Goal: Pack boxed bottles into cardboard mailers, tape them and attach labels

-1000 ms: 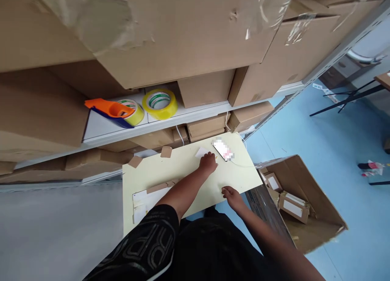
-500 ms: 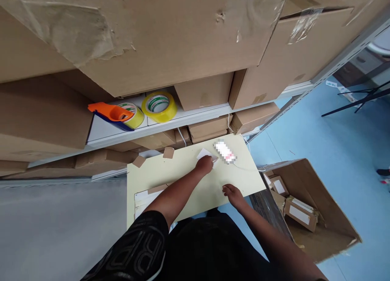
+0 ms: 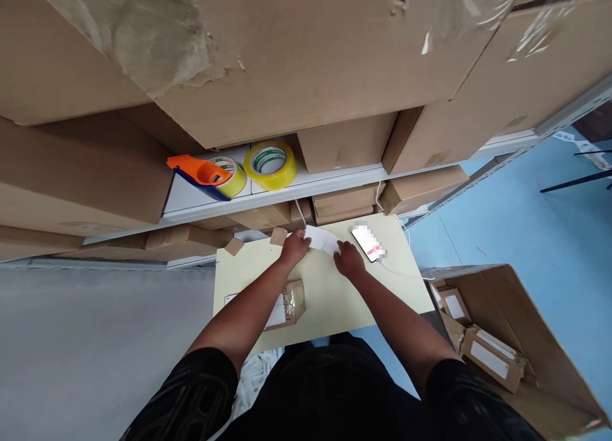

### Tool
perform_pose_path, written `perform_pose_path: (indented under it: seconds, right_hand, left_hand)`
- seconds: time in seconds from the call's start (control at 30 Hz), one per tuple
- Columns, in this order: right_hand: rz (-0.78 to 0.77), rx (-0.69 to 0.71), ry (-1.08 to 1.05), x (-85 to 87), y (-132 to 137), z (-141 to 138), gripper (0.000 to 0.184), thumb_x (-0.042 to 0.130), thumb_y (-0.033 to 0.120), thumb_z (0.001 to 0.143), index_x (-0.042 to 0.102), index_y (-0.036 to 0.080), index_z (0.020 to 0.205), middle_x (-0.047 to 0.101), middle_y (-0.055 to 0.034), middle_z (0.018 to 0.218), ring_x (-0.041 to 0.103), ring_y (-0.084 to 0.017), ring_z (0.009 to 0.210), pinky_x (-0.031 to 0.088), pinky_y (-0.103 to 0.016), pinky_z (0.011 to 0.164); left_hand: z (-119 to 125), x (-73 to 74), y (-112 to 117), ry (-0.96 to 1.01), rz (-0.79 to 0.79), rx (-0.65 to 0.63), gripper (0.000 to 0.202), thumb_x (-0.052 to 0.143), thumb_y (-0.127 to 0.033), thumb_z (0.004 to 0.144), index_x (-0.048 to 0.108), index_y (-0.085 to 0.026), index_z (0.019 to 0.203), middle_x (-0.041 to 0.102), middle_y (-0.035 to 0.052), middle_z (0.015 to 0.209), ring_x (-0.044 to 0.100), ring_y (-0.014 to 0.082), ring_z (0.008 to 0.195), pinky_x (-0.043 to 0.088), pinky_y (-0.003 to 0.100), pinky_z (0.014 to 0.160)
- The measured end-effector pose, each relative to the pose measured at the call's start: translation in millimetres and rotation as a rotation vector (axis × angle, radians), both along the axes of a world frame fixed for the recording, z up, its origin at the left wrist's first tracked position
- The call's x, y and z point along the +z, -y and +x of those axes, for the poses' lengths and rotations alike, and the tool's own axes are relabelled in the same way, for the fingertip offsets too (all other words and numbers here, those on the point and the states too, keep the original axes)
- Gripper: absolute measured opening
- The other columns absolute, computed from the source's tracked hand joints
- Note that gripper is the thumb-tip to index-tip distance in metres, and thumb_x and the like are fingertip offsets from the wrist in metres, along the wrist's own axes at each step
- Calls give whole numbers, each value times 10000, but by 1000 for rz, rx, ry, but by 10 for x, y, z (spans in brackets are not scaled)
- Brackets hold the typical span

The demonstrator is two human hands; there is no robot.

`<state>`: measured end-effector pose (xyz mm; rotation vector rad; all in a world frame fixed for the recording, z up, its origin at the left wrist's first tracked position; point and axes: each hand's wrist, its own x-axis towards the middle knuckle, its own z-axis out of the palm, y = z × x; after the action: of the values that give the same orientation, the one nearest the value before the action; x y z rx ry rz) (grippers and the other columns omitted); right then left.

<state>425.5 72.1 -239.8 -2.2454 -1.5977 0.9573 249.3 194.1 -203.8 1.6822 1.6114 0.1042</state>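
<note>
Both hands meet over the far edge of a pale yellow table [image 3: 335, 301]. My left hand [image 3: 294, 247] pinches the left end of a white paper label [image 3: 321, 239]. My right hand [image 3: 349, 261] grips the label's right end, fingers closed on it. A phone [image 3: 368, 242] with a white cable lies just right of my right hand. A small taped cardboard parcel [image 3: 285, 307] with a white label rests on the table under my left forearm.
Two brown card scraps [image 3: 278, 236] lie at the table's far left. A shelf [image 3: 306, 186] holds an orange tape dispenser [image 3: 205, 173] and a yellow tape roll [image 3: 269, 164] among big cardboard boxes. An open carton [image 3: 549, 358] of small parcels stands on the blue floor, right.
My right hand left the table's near edge and joined the left on the white label, which is now held between both. The view shifted right, showing the parcel.
</note>
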Motion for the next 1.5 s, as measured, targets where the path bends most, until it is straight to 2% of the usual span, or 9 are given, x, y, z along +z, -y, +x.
perform_pose_path:
  seconds: [0.17, 0.43, 0.67, 0.8, 0.9, 1.03, 1.17, 1.27, 1.5]
  right_hand:
    - [-187, 70, 38, -126, -349, -112, 695, 466, 290, 961, 273, 186, 1621, 557, -175, 1370, 568, -318, 1170, 486, -399, 894]
    - [-112, 110, 124, -343, -297, -156, 755, 460, 303, 943, 216, 159, 1643, 548, -186, 1380, 552, -328, 1137, 481, -407, 872]
    - [-82, 104, 101, -294, -271, -52, 744, 487, 303, 941, 263, 142, 1632, 580, -194, 1368, 578, -331, 1150, 482, -406, 912]
    - [89, 102, -53, 36, -47, -301, 622, 494, 382, 975, 436, 148, 1548, 636, -189, 1320, 582, -332, 1181, 471, -442, 1000]
    - [235, 69, -501, 479, 223, -772, 626, 521, 534, 968, 495, 202, 1497, 644, -144, 1349, 640, -280, 1119, 520, -427, 983]
    - [292, 37, -996, 1056, 454, -1460, 685, 601, 628, 912, 497, 246, 1471, 634, -102, 1387, 647, -260, 1181, 554, -404, 965]
    - [337, -338, -1007, 1353, 471, -1868, 454, 651, 582, 880, 673, 172, 1073, 750, -76, 983, 708, -247, 923, 578, -373, 834]
    - [375, -560, -986, 1480, 499, -2032, 365, 710, 496, 828, 663, 162, 967, 751, -65, 878, 705, -234, 801, 575, -339, 705]
    - [372, -668, -1099, 2007, 869, -2484, 406, 838, 384, 703, 652, 161, 987, 727, -20, 783, 641, -157, 521, 525, -279, 480]
  left_hand:
    - [-44, -143, -18, -29, -46, -6, 240, 535, -400, 955, 675, -211, 903, 736, 16, 778, 712, 173, 689, 486, 256, 667]
    - [-359, -271, -184, -247, -34, 77, 121, 648, -253, 824, 714, -163, 872, 759, 188, 1030, 708, 324, 1008, 500, 367, 822]
    - [-980, 67, 26, -192, 112, 181, 231, 514, -386, 951, 645, -216, 866, 734, 63, 879, 690, 231, 897, 487, 295, 783]
    - [-1221, 520, 511, 21, 335, 292, 259, 547, -443, 941, 546, -228, 796, 597, -41, 699, 574, 139, 692, 446, 230, 683]
    - [-1269, 870, 917, 59, 458, 299, 226, 576, -403, 929, 538, -224, 795, 569, -39, 708, 546, 135, 693, 459, 240, 703]
    - [-1271, 1178, 1356, 203, 511, 38, 128, 572, -302, 929, 634, -220, 1004, 680, 47, 958, 638, 187, 858, 532, 320, 842]
    - [-1469, 1331, 1652, 349, 555, -262, 494, 604, -219, 888, 557, -234, 1380, 609, 125, 1389, 562, 277, 1297, 476, 452, 1108]
    - [-1850, 1423, 1771, 437, 566, -372, 430, 576, -240, 932, 588, -263, 1362, 632, 94, 1370, 580, 254, 1277, 481, 434, 1110]
    - [-2866, 1655, 1563, 698, 252, 68, 236, 651, -382, 890, 690, -179, 1005, 690, 45, 903, 643, 182, 824, 533, 310, 769]
